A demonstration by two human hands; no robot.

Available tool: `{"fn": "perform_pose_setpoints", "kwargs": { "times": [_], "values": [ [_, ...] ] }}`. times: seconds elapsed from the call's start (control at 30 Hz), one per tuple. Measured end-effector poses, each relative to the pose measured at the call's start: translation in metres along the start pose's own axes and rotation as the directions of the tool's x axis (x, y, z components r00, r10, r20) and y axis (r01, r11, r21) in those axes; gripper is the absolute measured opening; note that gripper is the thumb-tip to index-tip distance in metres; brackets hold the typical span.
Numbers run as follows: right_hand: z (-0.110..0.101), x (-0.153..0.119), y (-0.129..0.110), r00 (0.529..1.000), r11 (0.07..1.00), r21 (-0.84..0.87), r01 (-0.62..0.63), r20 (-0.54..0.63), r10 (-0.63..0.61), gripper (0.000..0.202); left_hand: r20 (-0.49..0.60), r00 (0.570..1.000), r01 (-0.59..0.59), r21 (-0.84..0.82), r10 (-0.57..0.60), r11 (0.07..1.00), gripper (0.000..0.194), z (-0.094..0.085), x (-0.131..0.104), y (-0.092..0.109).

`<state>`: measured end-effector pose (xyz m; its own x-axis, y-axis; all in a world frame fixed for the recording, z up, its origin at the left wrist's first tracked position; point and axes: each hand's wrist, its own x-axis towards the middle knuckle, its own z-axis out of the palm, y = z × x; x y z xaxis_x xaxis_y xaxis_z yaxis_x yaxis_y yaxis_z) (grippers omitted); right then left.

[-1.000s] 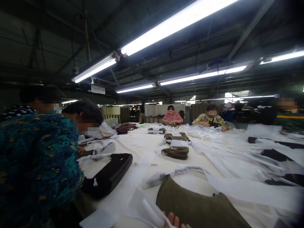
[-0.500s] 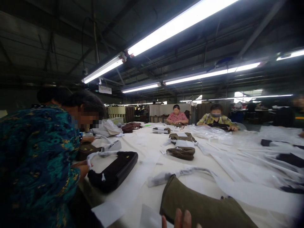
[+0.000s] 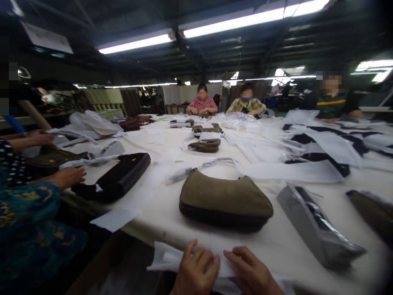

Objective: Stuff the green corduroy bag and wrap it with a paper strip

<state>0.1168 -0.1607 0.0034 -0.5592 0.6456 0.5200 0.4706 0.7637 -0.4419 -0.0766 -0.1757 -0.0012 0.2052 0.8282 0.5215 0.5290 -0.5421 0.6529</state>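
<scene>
At the near table edge, my left hand (image 3: 196, 268) is closed on white wrapping paper (image 3: 166, 257), its fingers bent over the sheet. My right hand (image 3: 253, 270) is beside it, its thumb and fingers also closed on the paper. Just beyond both hands an olive-brown shoulder bag (image 3: 224, 198) lies on the white-covered table (image 3: 159, 221). Its strap (image 3: 211, 164) is wrapped in white material and reaches away behind it. Neither hand touches the bag.
A grey box-like holder (image 3: 316, 229) stands to the right. At the left, a person's hand (image 3: 69, 177) is by a black bag (image 3: 123, 174). Smaller olive bags (image 3: 205, 145) lie farther back. Dark pieces with white sheets (image 3: 328, 164) lie at right; people sit across the table.
The view has turned down and right. Both my hands now show at the near edge with white paper between them; earlier only some fingertips showed before the olive bag.
</scene>
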Motion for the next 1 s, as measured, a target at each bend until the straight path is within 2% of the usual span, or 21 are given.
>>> {"fn": "perform_pose_setpoints", "kwargs": {
  "times": [0.07,0.1,0.17,0.2,0.23,0.27,0.33,0.4,0.5,0.57,0.67,0.87,1.0],
  "values": [
    [-0.007,-0.006,-0.004,0.996,0.999,0.025,-0.029,0.082,0.027,0.026,-0.107,0.988,-0.1,0.121,0.113,0.988,0.025,0.006,-0.009,-0.002],
    [-0.012,-0.006,-0.006,0.989,0.998,0.028,-0.058,0.135,0.053,0.024,-0.116,0.979,-0.145,0.169,0.165,0.975,0.027,0.007,-0.01,-0.002],
    [-0.024,0.0,-0.009,0.972,0.992,0.011,-0.124,0.203,0.119,0.021,0.016,0.968,-0.249,0.214,0.252,0.944,0.025,0.003,-0.001,0.001],
    [-0.029,0.005,-0.009,0.971,0.99,-0.019,-0.138,0.193,0.139,0.021,0.095,0.957,-0.29,0.224,0.275,0.93,0.025,0.0,0.008,0.003],
    [-0.033,0.011,-0.008,0.979,0.989,-0.065,-0.136,0.145,0.144,0.021,0.18,0.943,-0.316,0.235,0.279,0.919,0.027,-0.005,0.02,0.004],
    [-0.036,0.018,-0.004,0.988,0.983,-0.129,-0.128,0.074,0.138,0.021,0.209,0.934,-0.338,0.266,0.289,0.903,0.027,-0.009,0.034,0.005],
    [-0.035,0.031,0.008,0.992,0.952,-0.281,-0.119,-0.069,0.103,0.016,0.174,0.933,-0.357,0.356,0.314,0.864,0.02,-0.011,0.061,0.001],
    [-0.028,0.04,0.025,0.986,0.909,-0.397,-0.13,-0.146,0.077,0.009,0.142,0.922,-0.386,0.436,0.361,0.813,0.01,-0.005,0.083,-0.01],
    [-0.015,0.047,0.052,0.984,0.87,-0.479,-0.119,-0.173,0.039,0.005,0.209,0.894,-0.447,0.487,0.397,0.75,0.005,0.013,0.099,-0.031],
    [-0.011,0.049,0.065,0.986,0.858,-0.505,-0.098,-0.164,0.017,0.007,0.225,0.882,-0.47,0.497,0.414,0.729,0.008,0.024,0.101,-0.043],
    [-0.013,0.05,0.074,0.993,0.869,-0.491,-0.06,-0.121,0.001,0.01,0.177,0.881,-0.463,0.504,0.438,0.729,0.015,0.032,0.098,-0.051],
    [-0.014,0.046,0.079,0.993,0.899,-0.437,-0.016,-0.112,-0.036,0.018,0.14,0.882,-0.458,0.477,0.45,0.75,0.019,0.034,0.095,-0.052],
    [-0.008,0.046,0.085,0.986,0.904,-0.427,0.012,-0.148,-0.083,0.02,0.107,0.899,-0.423,0.462,0.424,0.78,0.017,0.037,0.098,-0.053]
  ]
}}
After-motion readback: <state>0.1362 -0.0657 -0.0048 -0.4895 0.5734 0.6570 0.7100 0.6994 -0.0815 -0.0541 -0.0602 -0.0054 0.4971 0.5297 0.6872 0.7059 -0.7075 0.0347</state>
